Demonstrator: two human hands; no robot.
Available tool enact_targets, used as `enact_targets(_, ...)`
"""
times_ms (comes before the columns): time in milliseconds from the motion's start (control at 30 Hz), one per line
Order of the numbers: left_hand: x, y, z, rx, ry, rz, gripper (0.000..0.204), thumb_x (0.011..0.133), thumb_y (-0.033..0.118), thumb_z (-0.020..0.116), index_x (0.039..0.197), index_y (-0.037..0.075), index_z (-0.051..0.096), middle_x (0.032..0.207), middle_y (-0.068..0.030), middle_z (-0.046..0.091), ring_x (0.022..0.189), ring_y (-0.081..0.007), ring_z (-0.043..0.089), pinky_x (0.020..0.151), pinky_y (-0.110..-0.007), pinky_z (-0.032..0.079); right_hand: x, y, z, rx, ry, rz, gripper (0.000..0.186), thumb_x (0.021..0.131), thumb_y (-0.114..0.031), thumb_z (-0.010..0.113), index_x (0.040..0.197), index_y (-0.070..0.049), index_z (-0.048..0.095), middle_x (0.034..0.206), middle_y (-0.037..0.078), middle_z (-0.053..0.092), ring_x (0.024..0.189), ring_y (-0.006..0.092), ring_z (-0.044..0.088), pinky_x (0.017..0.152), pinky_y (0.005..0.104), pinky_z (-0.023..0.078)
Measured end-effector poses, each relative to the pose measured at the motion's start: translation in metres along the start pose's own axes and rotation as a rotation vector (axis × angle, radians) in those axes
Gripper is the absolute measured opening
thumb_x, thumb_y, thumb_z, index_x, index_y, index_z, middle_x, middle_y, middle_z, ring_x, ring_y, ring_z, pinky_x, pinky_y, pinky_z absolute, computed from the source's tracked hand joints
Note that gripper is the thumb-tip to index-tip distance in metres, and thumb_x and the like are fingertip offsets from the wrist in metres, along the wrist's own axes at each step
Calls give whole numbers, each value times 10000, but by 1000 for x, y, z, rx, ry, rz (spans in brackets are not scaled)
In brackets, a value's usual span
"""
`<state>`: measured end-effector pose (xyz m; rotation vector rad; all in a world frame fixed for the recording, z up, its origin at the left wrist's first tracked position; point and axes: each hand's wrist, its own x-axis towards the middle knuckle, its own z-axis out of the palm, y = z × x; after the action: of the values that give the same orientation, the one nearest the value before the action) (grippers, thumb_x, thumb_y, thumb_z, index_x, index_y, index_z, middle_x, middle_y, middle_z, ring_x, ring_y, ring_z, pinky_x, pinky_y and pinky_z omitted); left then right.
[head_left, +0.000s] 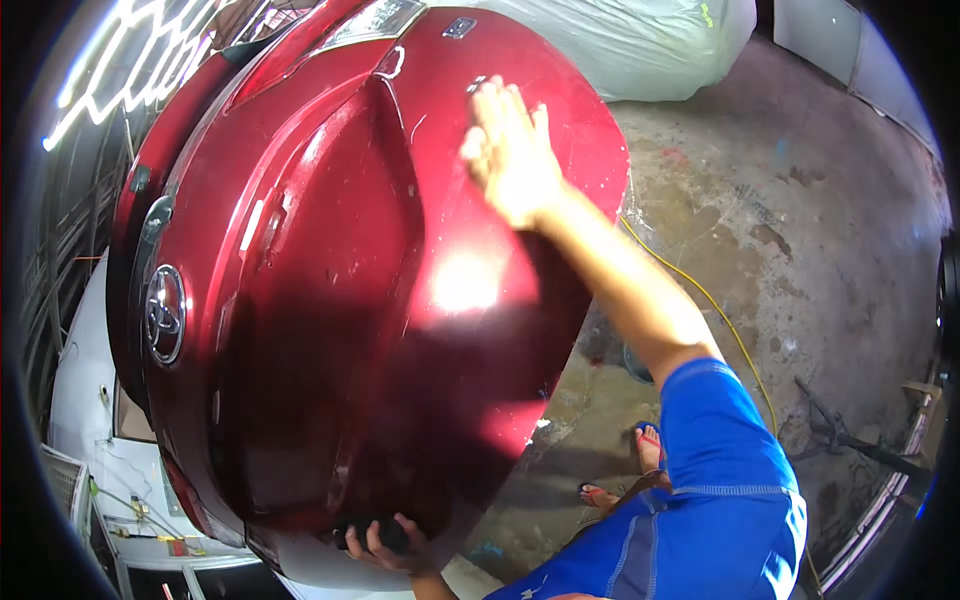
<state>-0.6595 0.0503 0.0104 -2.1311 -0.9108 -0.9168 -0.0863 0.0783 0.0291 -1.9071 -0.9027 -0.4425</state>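
A dark red car trunk lid (440, 380) fills the centre, with a chrome oval emblem (166, 314) at its left side and scuff marks on the paint. My right hand (510, 155) reaches to its upper part, fingers stretched out on the surface near a small metallic piece (478, 82), which is partly hidden by the fingertips. Near the lower end of the lid, my left hand (385, 548) grips a black pad or block (398, 535), its exact shape hidden by the fingers.
A plastic-covered shape (660, 40) stands behind the lid. On the concrete floor (800, 200) lie a yellow cord (715, 300) and, at right, a dark metal stand (850, 440). My sandaled feet (648, 450) show below. Pale panels (85, 370) and bright lights (130, 60) are at left.
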Motion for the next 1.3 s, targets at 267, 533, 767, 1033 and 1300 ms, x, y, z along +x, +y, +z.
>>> enact_targets(267,47,64,31,-235,-15,102,364,850,352,811,1109,127,689,1322,-179,610,1301,-570,545,1078,-712,451,90,44,-38,-20,-8,86,676,1068,-392,425,1620,-16,319,1716,265,270,1595,476,224,1254,716,186)
enact_targets(533,70,100,43,-302,-34,172,449,914,558,712,1079,141,722,1298,-143,628,1353,-550,521,1145,-714,398,75,-37,-33,4,-85,-153,723,1115,-487,304,1662,-14,289,1752,167,268,1642,348,184,1303,656,94)
enact_targets(767,60,88,36,-244,-55,188,393,864,476,771,1063,142,711,1277,-135,632,1334,-553,537,1133,-694,427,-4,-56,-37,-43,-237,-220,730,1130,-492,279,1698,-38,211,1782,148,183,1656,328,135,1315,627,62)
enact_targets(1033,56,88,43,-277,-57,163,355,848,525,754,1010,210,737,1235,-65,670,1333,-509,573,1185,-654,391,74,-34,-30,-117,-228,-257,699,1136,-493,277,1676,-51,283,1767,138,242,1650,336,151,1323,601,98)
enact_targets(1300,95,109,53,-390,-171,351,324,965,536,667,1098,262,778,1275,-41,711,1326,-461,599,1217,-610,356,115,-32,-41,-140,-319,-134,657,1128,-438,285,1682,-84,285,1774,110,239,1646,348,166,1307,636,108)
